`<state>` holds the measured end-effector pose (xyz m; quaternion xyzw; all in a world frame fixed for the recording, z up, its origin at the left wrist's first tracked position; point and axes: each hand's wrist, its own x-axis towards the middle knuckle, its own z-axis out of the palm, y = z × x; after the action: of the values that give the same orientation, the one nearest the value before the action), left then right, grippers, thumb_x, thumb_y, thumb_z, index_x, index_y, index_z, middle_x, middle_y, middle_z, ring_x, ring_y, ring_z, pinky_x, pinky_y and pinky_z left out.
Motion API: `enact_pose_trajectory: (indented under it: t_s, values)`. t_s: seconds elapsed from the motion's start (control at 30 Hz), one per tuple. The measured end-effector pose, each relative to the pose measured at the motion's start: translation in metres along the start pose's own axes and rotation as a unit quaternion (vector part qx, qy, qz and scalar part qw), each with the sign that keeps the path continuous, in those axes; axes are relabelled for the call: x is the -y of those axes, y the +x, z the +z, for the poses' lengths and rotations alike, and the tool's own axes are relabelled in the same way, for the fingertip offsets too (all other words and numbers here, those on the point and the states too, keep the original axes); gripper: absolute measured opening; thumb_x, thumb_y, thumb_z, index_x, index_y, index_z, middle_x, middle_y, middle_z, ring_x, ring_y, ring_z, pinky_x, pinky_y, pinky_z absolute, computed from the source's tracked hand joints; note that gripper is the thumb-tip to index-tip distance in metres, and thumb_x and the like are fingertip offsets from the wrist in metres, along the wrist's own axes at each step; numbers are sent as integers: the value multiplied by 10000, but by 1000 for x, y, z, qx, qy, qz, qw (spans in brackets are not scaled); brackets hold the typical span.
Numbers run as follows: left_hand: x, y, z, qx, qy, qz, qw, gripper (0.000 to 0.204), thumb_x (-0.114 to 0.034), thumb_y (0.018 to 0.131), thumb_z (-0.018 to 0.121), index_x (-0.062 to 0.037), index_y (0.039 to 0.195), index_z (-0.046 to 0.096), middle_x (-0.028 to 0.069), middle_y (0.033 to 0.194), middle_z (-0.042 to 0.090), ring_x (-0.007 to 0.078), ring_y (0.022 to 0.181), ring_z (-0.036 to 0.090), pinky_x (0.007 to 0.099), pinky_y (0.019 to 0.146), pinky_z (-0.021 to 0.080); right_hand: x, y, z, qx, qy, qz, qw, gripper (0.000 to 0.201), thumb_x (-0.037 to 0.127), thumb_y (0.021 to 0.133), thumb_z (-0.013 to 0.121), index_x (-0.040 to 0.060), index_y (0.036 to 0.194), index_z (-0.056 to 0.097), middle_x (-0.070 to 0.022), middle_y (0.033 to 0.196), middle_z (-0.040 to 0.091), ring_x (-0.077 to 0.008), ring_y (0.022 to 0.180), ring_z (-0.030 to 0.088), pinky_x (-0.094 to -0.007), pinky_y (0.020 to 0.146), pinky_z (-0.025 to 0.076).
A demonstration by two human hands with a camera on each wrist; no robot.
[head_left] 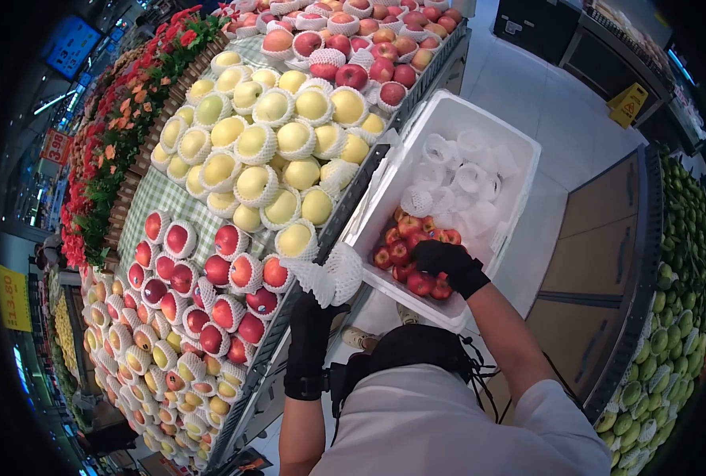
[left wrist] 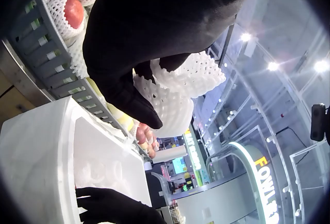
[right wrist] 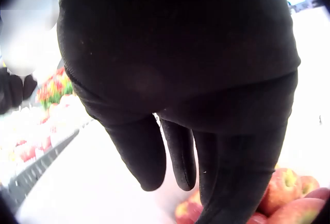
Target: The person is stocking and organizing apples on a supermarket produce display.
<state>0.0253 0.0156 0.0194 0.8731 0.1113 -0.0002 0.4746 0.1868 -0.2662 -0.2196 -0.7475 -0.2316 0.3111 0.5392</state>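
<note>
My left hand (head_left: pixel 312 324), black-gloved, grips white foam net sleeves (head_left: pixel 342 274) beside the display's edge. In the left wrist view, thumb and fingers pinch the foam netting (left wrist: pixel 172 108), which has no fruit showing in it. Inside a white foam box (head_left: pixel 472 115), red apples (head_left: pixel 420 283) are heaped at the near end. My right hand (head_left: pixel 442 260), also black-gloved, reaches in over them. The right wrist view shows its fingers (right wrist: pixel 142 162) extended downward close to the apples (right wrist: pixel 296 213), with no fruit visible in their grasp. The fingertips nearest the apples are partly hidden.
Loose foam sleeves (head_left: pixel 468 178) fill the box's far end. To the left, a slanted display holds yellow fruit (head_left: pixel 254 143) and red apples (head_left: pixel 182 278) in foam nets, edged by a dark slatted rail (head_left: pixel 369 170). Cabinets (head_left: pixel 595 238) and green fruit (head_left: pixel 670 341) stand right.
</note>
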Motion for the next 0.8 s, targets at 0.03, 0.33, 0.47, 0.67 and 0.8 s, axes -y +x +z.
enact_pose_trajectory:
  t_s: [0.03, 0.33, 0.47, 0.67, 0.8]
  values:
    - [5, 1, 1, 12, 0, 15, 1000, 474, 17, 761, 707, -2, 1220, 591, 104, 1131, 665, 166, 1017, 634, 336, 844, 520, 51, -7, -9, 1, 162, 68, 984, 207, 189, 870, 647, 71, 1039, 663, -42, 957, 658, -179, 777, 623, -323, 708, 510]
    - [-8, 5, 28, -11, -352, -190, 916, 290, -236, 890, 676, 41, 975, 654, 114, 939, 675, 190, 846, 652, 330, 779, 516, 221, -40, -12, 109, 268, -9, 957, 502, 391, 985, 500, 104, 1394, 447, -86, 1169, 593, -174, 753, 639, -293, 657, 518]
    - [16, 9, 34, -41, -113, -176, 977, 271, -232, 844, 736, -10, 788, 593, 31, 712, 602, 118, 643, 543, 302, 620, 460, 237, -39, -8, 163, 299, 62, 938, 578, 398, 941, 583, 98, 1407, 420, -77, 1131, 603, -161, 735, 627, -270, 623, 512]
    - [13, 15, 47, -19, -53, -64, 996, 269, -198, 851, 743, -21, 804, 546, 38, 720, 577, 103, 657, 534, 300, 593, 464, 185, -23, 6, 119, 216, 41, 968, 421, 213, 890, 684, 43, 1253, 556, -23, 1003, 645, -91, 826, 591, -247, 689, 490]
    - [-16, 14, 55, -19, -355, -109, 928, 223, -131, 886, 688, -11, 1039, 578, 65, 856, 614, 173, 745, 642, 327, 669, 543, 177, -35, -14, 27, 263, -10, 964, 401, 124, 835, 688, 24, 1210, 586, -36, 1019, 668, -115, 915, 620, -291, 796, 511]
